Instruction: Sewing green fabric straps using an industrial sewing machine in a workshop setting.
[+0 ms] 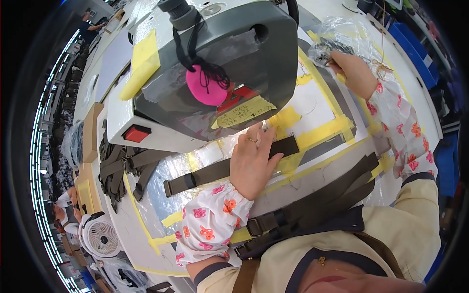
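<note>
My left hand [253,163] lies with its fingers stretched out over a dark olive webbing strap [210,174], pressing it to the machine bed below the grey head of a sewing machine [220,58]. A buckle-like end piece [168,188] and a slider sit at the strap's left end. To the right, my right hand [354,73] is at a clear plastic bag [342,30] of small dark metal-looking parts. Its fingers are pinched together, and what they hold is too small to tell. The needle area is hidden behind the machine head.
More dark straps hang in a bundle [115,166] at the left, and others with buckles [312,210] lie across my lap edge. Yellow tape [342,129] borders the work surface. A white fan [101,237] stands lower left; blue bins [415,53] are far right. Other people work farther off.
</note>
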Demonstrator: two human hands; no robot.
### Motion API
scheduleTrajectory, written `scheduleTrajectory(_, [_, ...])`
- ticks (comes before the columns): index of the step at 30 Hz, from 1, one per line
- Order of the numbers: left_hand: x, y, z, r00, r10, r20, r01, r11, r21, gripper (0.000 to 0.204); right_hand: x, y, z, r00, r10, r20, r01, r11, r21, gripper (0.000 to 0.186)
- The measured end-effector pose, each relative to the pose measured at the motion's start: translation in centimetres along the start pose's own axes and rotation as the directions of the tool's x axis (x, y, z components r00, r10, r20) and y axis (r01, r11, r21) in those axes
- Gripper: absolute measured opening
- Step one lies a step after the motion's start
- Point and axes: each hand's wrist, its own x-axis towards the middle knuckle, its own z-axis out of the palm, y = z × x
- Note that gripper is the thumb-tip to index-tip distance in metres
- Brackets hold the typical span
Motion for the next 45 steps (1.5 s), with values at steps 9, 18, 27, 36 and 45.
scheduleTrajectory(9, [-1.0,-0.3,0.9,0.994,0.109,0.009,-0.109,0.994,0.030,0.043,-0.5,-10.5,4.9,0.964,-0.152,0.219,-0.020,0.777,0.629,0.020])
scheduleTrajectory(18, [-0.5,-0.5,-0.7,0.990,-0.142,0.006,0.137,0.941,-0.310,0.019,-1.1,-9.9,5.5,0.937,-0.124,0.328,-0.173,0.649,0.741,0.023])
scheduleTrajectory(27, [0.3,-1.1,-0.6,0.987,-0.140,0.073,0.152,0.969,-0.194,0.019,-2.7,-12.5,5.6,0.976,-0.198,0.092,0.112,0.816,0.567,0.028])
scheduleTrajectory(36, [1.0,0.0,-1.1,0.960,-0.278,0.044,0.279,0.918,-0.282,0.010,-3.9,-13.3,6.7,0.977,-0.208,-0.041,0.175,0.685,0.707,0.024])
scheduleTrajectory(45, [0.7,0.3,0.0,0.974,0.080,-0.212,-0.114,0.982,-0.153,0.012,-4.3,-13.7,6.6,0.905,-0.040,0.424,-0.397,0.282,0.873,0.040])
